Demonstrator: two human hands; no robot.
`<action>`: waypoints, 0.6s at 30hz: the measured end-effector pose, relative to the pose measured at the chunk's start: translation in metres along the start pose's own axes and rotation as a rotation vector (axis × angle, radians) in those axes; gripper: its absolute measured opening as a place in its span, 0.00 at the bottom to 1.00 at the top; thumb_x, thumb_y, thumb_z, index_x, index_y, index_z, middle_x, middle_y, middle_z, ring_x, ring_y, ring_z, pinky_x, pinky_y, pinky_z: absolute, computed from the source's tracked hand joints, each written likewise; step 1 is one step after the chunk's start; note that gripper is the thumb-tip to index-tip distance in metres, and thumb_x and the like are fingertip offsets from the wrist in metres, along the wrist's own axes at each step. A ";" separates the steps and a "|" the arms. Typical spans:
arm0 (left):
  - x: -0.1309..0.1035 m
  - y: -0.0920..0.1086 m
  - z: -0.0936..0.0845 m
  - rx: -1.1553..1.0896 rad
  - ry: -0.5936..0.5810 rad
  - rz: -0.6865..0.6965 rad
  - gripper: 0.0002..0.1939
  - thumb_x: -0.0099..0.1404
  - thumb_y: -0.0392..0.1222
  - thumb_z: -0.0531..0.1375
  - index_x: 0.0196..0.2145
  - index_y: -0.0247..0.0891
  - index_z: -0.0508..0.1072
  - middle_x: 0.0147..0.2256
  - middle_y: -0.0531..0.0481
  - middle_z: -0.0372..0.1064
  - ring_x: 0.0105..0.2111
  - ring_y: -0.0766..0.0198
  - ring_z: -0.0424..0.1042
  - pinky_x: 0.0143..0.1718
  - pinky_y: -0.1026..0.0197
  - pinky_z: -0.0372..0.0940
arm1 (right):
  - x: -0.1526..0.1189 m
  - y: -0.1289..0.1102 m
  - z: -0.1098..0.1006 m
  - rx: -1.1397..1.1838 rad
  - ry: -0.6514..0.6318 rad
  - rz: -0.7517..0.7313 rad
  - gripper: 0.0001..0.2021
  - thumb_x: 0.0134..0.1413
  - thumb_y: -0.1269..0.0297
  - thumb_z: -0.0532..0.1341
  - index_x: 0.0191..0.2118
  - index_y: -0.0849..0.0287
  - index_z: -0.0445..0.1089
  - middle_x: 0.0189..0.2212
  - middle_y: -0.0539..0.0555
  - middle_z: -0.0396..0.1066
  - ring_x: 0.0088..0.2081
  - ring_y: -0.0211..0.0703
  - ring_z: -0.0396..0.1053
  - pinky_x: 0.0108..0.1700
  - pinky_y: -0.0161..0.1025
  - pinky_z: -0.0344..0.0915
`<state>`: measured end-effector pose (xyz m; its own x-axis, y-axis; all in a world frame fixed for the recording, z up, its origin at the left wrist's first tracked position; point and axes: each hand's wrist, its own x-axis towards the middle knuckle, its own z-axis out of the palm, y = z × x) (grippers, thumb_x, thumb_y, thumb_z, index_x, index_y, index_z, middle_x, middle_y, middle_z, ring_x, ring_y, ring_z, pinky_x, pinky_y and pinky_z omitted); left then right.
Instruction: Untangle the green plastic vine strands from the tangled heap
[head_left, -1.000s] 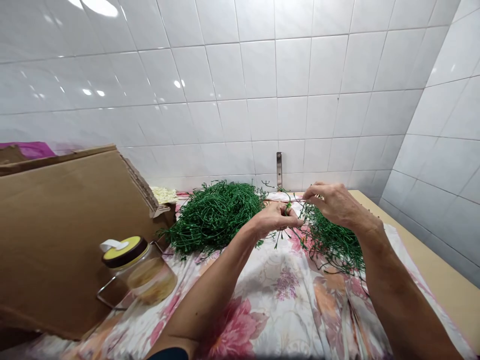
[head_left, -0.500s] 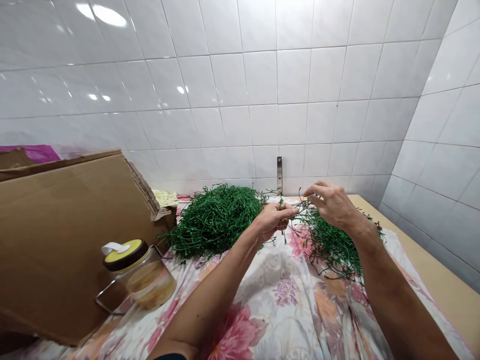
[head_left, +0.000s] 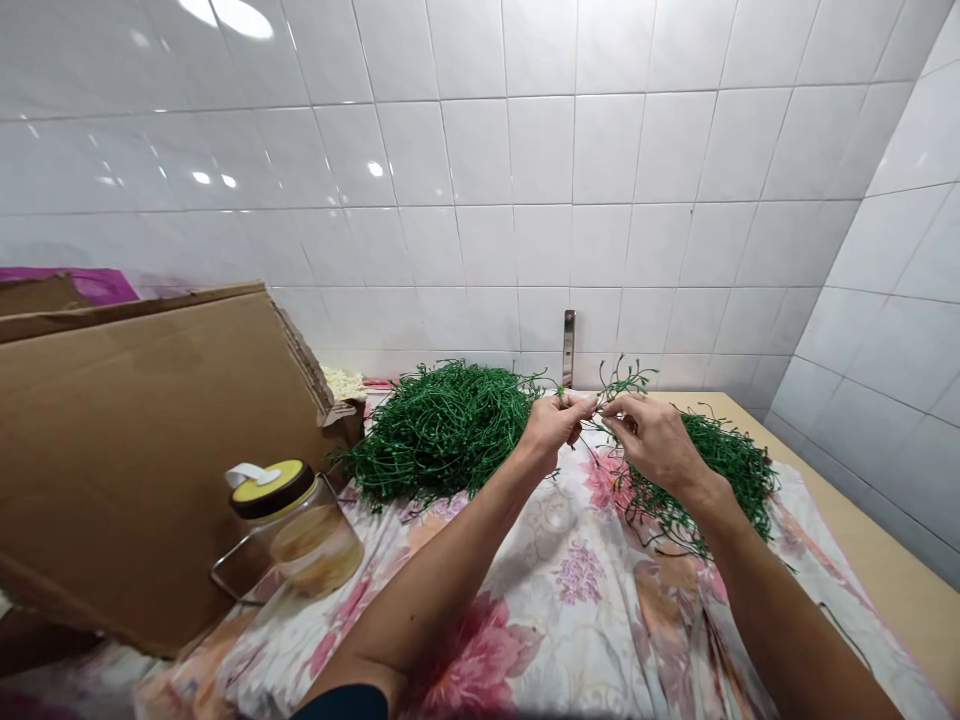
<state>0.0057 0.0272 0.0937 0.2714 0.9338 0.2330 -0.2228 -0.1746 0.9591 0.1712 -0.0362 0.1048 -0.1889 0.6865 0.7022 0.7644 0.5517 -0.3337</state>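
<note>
My left hand (head_left: 556, 428) pinches a thin green artificial plant stem between thumb and fingers. Close beside it, my right hand (head_left: 651, 438) is closed with its fingertips on the same stem. Branching green tips (head_left: 626, 380) of the sprig rise above my right hand. Left of my hands lies a big heap of green plastic stems (head_left: 446, 430). A smaller pile of similar green stems (head_left: 724, 470) spreads under and behind my right wrist. Exactly where the fingertips meet is too small to make out.
Floral cloth (head_left: 577, 640) covers the wooden table (head_left: 885, 550). At left, a jar with a yellow lid (head_left: 300, 540) stands before a large cardboard box (head_left: 135, 460). Pale yellow pieces (head_left: 343, 383) lie behind the box. A metal strip (head_left: 569, 350) is fixed to the tiled wall (head_left: 480, 240).
My right hand has come down and closed in beside my left hand, its fingers now on the stem. The sprig's branching tips now stand up above it. The view has shifted slightly.
</note>
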 end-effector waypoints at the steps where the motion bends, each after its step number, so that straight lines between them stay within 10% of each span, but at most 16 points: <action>1: 0.000 0.000 0.000 -0.023 0.003 -0.018 0.26 0.45 0.59 0.74 0.23 0.34 0.71 0.20 0.56 0.61 0.18 0.74 0.55 0.19 0.64 0.48 | -0.001 0.002 0.002 0.030 0.013 0.029 0.04 0.64 0.65 0.60 0.39 0.55 0.72 0.33 0.53 0.77 0.31 0.44 0.73 0.39 0.40 0.66; 11: -0.002 -0.009 0.010 0.066 0.051 0.045 0.26 0.48 0.60 0.72 0.23 0.33 0.71 0.19 0.57 0.59 0.19 0.75 0.52 0.21 0.64 0.46 | -0.013 0.011 0.004 0.211 -0.020 0.208 0.09 0.63 0.58 0.61 0.35 0.55 0.74 0.25 0.49 0.74 0.27 0.42 0.69 0.32 0.38 0.64; 18: -0.004 -0.012 0.014 0.083 0.047 0.031 0.26 0.50 0.60 0.71 0.22 0.34 0.69 0.18 0.58 0.56 0.21 0.73 0.52 0.24 0.65 0.48 | -0.015 0.016 0.001 0.019 0.032 0.081 0.07 0.63 0.64 0.60 0.37 0.57 0.76 0.34 0.54 0.78 0.36 0.45 0.73 0.44 0.41 0.65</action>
<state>0.0202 0.0210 0.0834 0.2206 0.9408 0.2572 -0.1512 -0.2276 0.9619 0.1856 -0.0365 0.0882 -0.1074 0.7140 0.6918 0.7644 0.5043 -0.4018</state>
